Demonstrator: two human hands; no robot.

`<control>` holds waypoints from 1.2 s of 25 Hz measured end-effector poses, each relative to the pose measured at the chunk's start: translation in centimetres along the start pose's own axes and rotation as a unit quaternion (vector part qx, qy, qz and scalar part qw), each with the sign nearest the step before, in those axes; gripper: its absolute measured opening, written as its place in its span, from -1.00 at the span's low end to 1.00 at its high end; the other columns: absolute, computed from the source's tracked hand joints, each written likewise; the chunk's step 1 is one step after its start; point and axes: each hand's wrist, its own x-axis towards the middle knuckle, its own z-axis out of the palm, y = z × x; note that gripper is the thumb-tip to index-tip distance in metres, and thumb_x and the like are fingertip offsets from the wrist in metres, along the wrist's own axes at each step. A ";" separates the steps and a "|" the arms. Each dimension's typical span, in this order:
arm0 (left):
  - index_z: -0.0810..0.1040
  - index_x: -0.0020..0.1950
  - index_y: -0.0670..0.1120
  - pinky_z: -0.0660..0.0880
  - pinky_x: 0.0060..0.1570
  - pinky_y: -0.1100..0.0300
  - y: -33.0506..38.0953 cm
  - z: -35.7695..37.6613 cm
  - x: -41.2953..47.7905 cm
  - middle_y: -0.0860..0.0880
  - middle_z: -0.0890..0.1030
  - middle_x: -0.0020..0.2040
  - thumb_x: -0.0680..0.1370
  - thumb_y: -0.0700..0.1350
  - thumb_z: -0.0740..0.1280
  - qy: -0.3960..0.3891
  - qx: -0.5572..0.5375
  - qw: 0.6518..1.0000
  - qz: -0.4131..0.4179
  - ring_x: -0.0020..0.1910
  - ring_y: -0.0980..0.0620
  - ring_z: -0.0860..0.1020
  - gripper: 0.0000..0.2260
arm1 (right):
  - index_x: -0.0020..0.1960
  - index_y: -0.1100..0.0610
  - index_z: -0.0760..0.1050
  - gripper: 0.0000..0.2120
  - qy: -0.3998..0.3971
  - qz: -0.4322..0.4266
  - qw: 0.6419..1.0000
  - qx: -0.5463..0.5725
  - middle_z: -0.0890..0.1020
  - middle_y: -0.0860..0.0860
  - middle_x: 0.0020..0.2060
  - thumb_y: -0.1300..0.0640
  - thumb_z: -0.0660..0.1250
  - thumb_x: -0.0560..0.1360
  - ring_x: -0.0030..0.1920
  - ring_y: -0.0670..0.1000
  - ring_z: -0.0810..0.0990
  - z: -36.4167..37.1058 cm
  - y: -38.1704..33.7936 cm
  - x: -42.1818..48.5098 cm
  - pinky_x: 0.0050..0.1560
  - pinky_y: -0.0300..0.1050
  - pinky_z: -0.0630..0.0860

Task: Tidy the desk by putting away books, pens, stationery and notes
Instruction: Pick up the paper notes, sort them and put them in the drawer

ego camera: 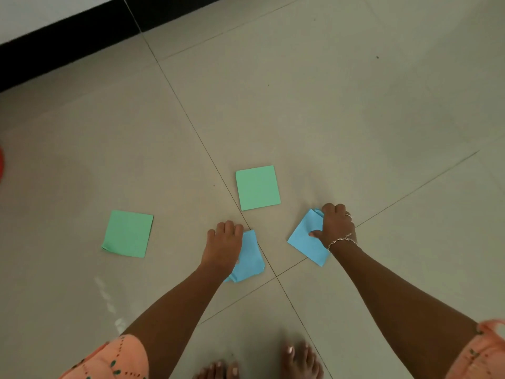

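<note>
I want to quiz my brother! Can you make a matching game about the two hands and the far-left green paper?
Things:
1. left hand
2. right hand
3. far-left green paper

States:
A. lies untouched
B. wears a bracelet, grips the other blue paper
C. bare wrist, grips a blue paper

Pairs: 1-C, 2-B, 3-A

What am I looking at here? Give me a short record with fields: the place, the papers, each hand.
place: tiled floor
green papers: left green note and far green note, both lying flat, untouched
left hand: grips the middle blue note, which is crumpled
right hand: grips the right blue note
also seen: bare feet at the bottom edge
</note>
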 end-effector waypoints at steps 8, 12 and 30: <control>0.44 0.12 -0.13 0.43 -0.04 0.10 -0.3 -1.3 -1.0 -0.15 0.54 0.09 0.54 -0.23 0.19 -0.036 -0.171 0.981 -0.083 0.03 -0.14 0.55 -0.82 | 0.27 0.17 0.39 -0.59 -0.051 0.024 0.997 0.044 0.47 0.16 0.17 0.10 0.35 0.46 0.15 0.19 0.50 -0.7 -0.6 -0.1 0.10 -0.03 0.43; 0.40 -0.14 -0.11 0.31 -0.21 0.17 -1.2 -5.4 -5.3 -0.14 0.56 -0.14 0.47 -0.26 0.29 -0.007 -0.361 0.921 -0.145 -0.13 -0.13 0.51 -0.91 | 0.09 0.18 0.49 -0.80 -0.047 0.009 0.989 0.141 0.59 0.16 0.00 0.21 0.31 0.47 0.03 0.20 0.52 -4.7 0.6 -4.4 -0.05 -0.09 0.35; 0.55 -0.01 -0.16 0.53 -0.14 0.14 -6.1 -43.4 -44.2 -0.10 0.67 -0.12 0.49 -0.41 0.28 0.194 -0.765 0.582 -0.195 -0.16 -0.04 0.62 -0.80 | -0.19 0.09 0.50 -0.76 0.016 -0.129 0.836 0.533 0.62 0.10 -0.24 0.41 0.26 0.47 -0.20 0.10 0.55 -45.0 -9.4 -42.6 -0.11 -0.03 0.45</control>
